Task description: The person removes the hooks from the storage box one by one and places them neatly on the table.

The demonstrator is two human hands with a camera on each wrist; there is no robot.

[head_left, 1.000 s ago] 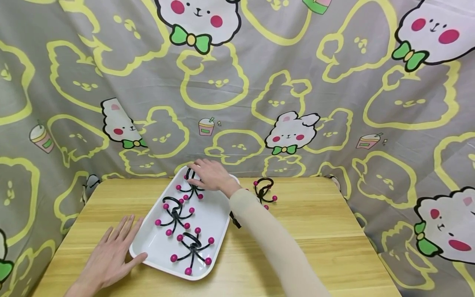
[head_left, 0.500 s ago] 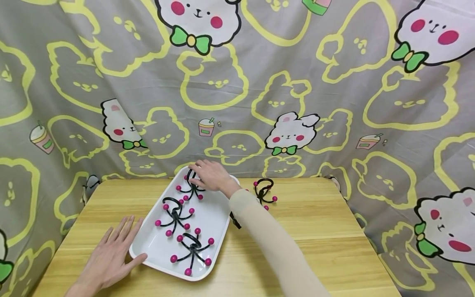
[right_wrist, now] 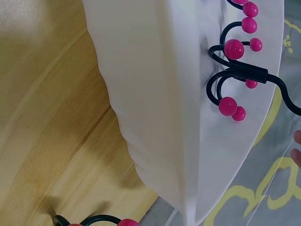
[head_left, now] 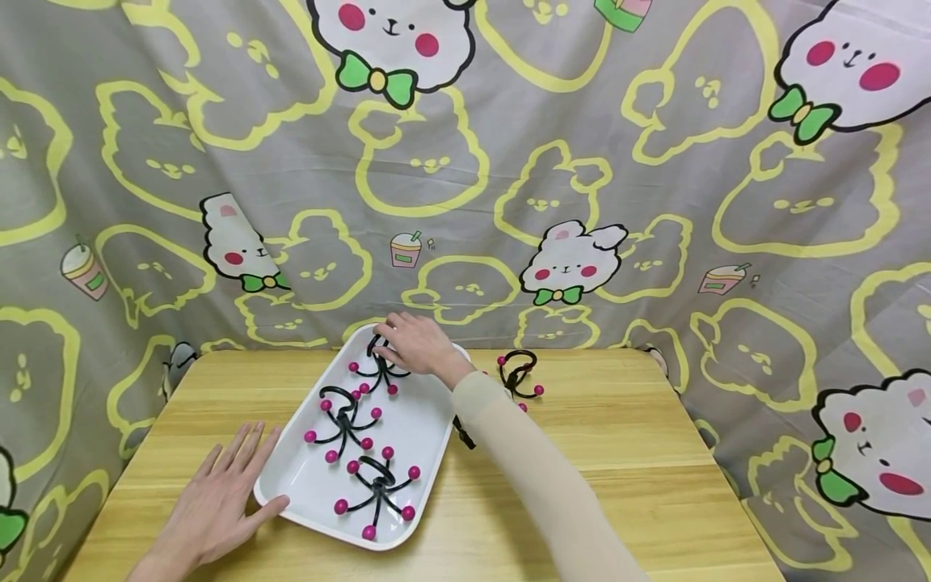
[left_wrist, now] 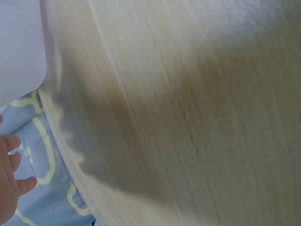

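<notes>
A white tray [head_left: 298, 477] lies slantwise on the table, with 3 black head massagers in it, each having curved prongs tipped with pink balls. At the tray's far end, my right hand [head_left: 422, 346] holds the looped handle of the far massager [head_left: 382, 369]; the grip itself is partly hidden. In the right wrist view that massager [right_wrist: 249, 71] appears with its prongs over the tray and fingertips at the right edge. The middle massager [head_left: 343, 420] and near massager [head_left: 378, 487] lie apart from both hands. My left hand [head_left: 218, 501] spreads straight fingers beside the tray, thumb at its rim.
Right of the tray, another massager [head_left: 515, 378] lies on the wooden table [head_left: 618, 469]. A black handle end [head_left: 464, 435] shows beside my right forearm, which hides the rest. A patterned curtain [head_left: 465, 194] hangs behind the table.
The far massager and my right hand have shifted slightly to the right within the tray. My left hand and the other massagers have stayed in place.
</notes>
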